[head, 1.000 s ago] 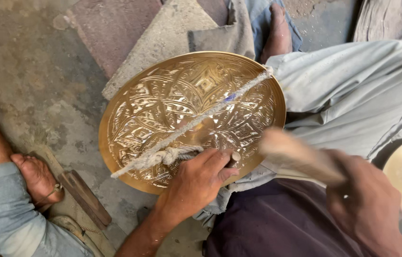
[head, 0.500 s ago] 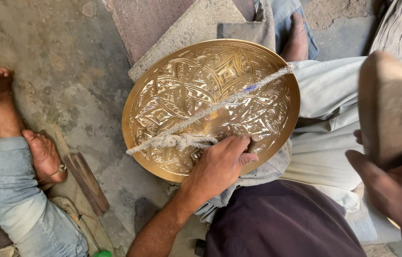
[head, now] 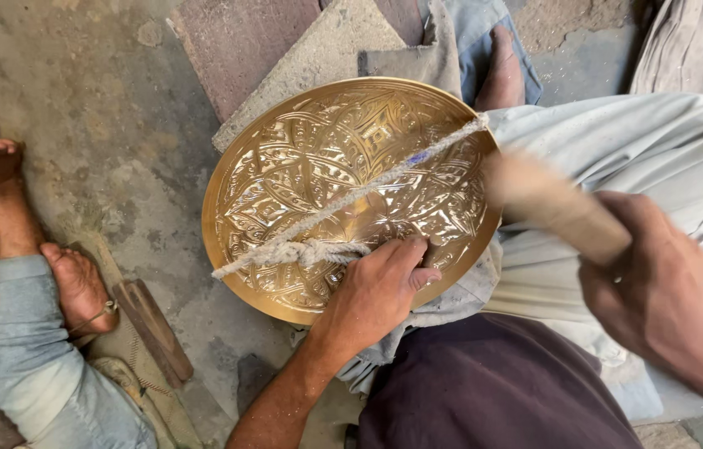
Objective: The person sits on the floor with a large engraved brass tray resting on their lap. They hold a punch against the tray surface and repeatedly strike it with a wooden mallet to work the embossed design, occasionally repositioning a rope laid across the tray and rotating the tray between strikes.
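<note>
Right hand: the right hand [head: 659,283] is nearest the camera at the right edge, clenched round the handle of a wooden mallet [head: 551,204]. The mallet head is a blur now and points down toward the plate's right rim; half a second ago it stood raised and upright. So the swing is coming down.

Left hand: the left hand [head: 380,287] sits on the near rim of the brass plate [head: 285,175], fingers curled and pressed to the metal. It seems to pinch a small tool against the surface, but I cannot tell for sure. It has kept its place on the plate through the swing.

Plate: round, golden, covered in embossed pattern. It rests tilted across the person's lap, its right edge on the pale trouser leg [head: 617,141], its left part out over the floor [head: 77,75]. It reads a little further left and lower in view than a moment back, which looks like head motion.

Cord: a frayed rope [head: 343,204] lies corner to corner over the plate's face, knotted just beside the left hand.

What it means: my read is a blow is about to land near the left hand's fingers; the work is mid-stroke.

Further off: another person's bare feet [head: 77,287] at the left edge of the floor, a wooden strip just beside them, stone slabs [head: 285,50] beyond the plate's far rim.
</note>
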Tool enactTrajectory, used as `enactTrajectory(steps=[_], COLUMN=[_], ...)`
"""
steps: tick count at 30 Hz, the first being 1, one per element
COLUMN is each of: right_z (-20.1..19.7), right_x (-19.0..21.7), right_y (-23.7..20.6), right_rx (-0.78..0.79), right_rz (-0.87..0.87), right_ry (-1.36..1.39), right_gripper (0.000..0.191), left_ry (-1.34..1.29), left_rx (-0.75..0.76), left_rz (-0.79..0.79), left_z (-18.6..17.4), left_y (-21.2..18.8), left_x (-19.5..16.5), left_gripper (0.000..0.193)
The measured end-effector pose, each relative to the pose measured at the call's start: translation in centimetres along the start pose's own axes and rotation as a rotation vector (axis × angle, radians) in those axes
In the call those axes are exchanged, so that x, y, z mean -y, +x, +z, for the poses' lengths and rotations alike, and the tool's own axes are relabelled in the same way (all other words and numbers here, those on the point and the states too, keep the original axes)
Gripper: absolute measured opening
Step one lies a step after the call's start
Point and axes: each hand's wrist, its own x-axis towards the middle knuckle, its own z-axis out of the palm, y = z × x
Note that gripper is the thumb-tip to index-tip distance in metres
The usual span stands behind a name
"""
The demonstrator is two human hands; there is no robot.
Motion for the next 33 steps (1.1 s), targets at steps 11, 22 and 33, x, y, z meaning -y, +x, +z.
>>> enactTrajectory(steps=[11,22,33], right_z=[0.3,3.4,5.3], right_x=[-0.6,-0.1,-1.5], right_y=[-1.3,-3.0,-3.1], right_rx=[-0.044,-0.146,-0.037], right_rz=[-0.041,-0.153,0.042], right_ry=[-0.204,-0.356,-0.125], right_gripper=[0.045,0.041,0.059], left_ry=[0.019,-0.010,-0.232], left_rx=[0.050,0.034,-0.061], left_rz=[0.008,0.027,0.041], left_z=[-0.3,-0.6,-0.1], left_y=[0.3,-0.1,-3.3], left_x=[0.0,0.5,3.9], left_gripper=[0.034,0.031,0.020])
